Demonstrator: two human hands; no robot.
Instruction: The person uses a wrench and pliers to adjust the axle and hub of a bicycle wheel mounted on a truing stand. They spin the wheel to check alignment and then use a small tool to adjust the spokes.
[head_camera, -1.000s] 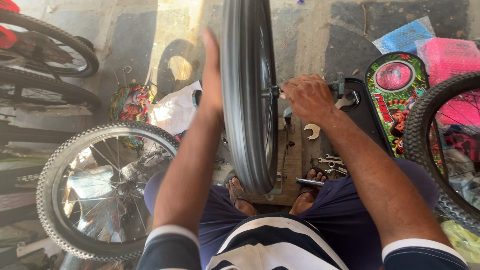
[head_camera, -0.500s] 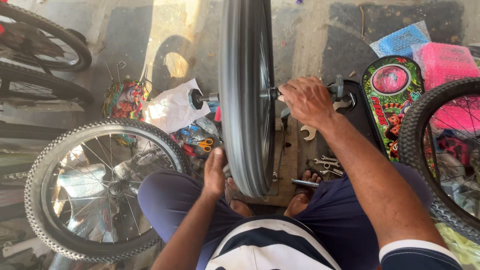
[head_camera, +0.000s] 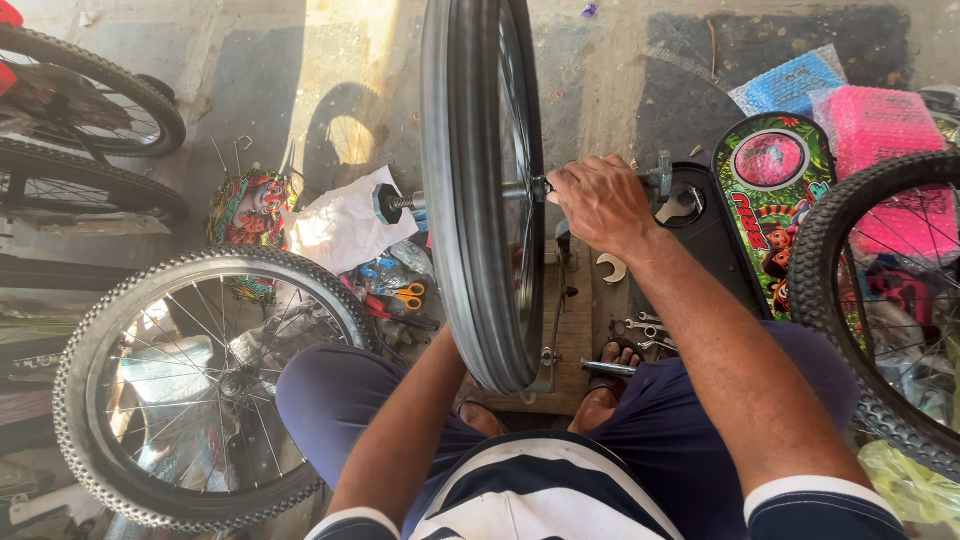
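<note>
Two hands are at the upright grey-tyred bicycle wheel (head_camera: 478, 190) in front of you. Your right hand (head_camera: 598, 203) is closed around its axle on the right side; your left hand is hidden behind the tyre's lower edge, so its grip cannot be told. Silver spanners (head_camera: 642, 332) lie on the floor by your right foot. A knobbly-tyred spoked wheel (head_camera: 205, 385) lies flat to your left.

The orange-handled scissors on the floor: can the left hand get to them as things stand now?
Probably yes. The scissors lie uncovered on the wheel's left, the left arm's side. The left hand itself is hidden behind the wheel's lower rim, so its grip cannot be told.
</note>
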